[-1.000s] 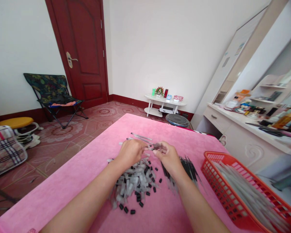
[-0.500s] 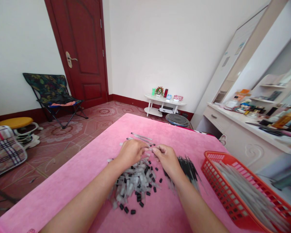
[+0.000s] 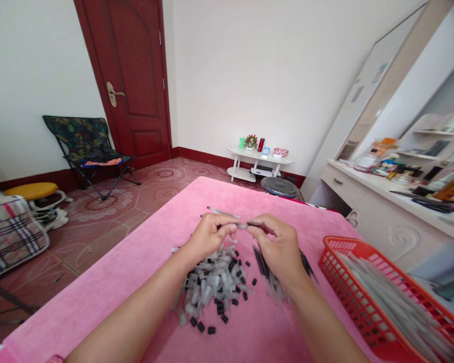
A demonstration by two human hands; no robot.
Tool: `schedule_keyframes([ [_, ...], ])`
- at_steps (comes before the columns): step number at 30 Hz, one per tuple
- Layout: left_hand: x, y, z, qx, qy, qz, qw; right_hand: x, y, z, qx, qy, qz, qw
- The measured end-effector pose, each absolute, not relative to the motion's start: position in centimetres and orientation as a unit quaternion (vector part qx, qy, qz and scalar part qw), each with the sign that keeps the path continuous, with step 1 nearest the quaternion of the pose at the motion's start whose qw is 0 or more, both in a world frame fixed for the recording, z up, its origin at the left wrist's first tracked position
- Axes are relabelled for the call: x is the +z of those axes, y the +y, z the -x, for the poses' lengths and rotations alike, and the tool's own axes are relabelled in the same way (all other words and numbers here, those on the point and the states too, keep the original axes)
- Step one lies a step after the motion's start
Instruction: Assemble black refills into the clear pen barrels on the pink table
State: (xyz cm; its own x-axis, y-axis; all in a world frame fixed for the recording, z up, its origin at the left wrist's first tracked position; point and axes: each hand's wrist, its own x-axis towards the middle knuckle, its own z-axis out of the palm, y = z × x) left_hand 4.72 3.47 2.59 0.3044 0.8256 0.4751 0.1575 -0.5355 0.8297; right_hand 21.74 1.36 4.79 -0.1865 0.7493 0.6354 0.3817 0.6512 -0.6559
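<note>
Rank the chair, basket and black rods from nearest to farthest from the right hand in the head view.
1. Black rods: on the table, partly hidden by the right hand.
2. Basket: to the hand's right.
3. Chair: far left, across the floor.

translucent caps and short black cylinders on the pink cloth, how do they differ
Colour: the translucent caps are pale and whitish; the short black cylinders are dark.
Shape: the translucent caps look longer, the short black cylinders stubbier.
Layout: the translucent caps mostly lie heaped together; several short black cylinders lie loose along the heap's right and near edges.
Both lie on the pink cloth.
</note>
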Motion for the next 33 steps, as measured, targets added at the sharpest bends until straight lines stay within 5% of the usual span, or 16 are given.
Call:
schedule_keyframes([
  [8,3.1,2.7,-4.3,0.437,0.273,-0.700,0.494,5.4,0.8,-21.3,0.157,-0.777,0.294,0.534],
  [33,3.2,2.5,-4.9,0.486,0.273,-0.721,0.413,6.0,0.6,-21.8,0.120,-0.764,0.318,0.548],
])
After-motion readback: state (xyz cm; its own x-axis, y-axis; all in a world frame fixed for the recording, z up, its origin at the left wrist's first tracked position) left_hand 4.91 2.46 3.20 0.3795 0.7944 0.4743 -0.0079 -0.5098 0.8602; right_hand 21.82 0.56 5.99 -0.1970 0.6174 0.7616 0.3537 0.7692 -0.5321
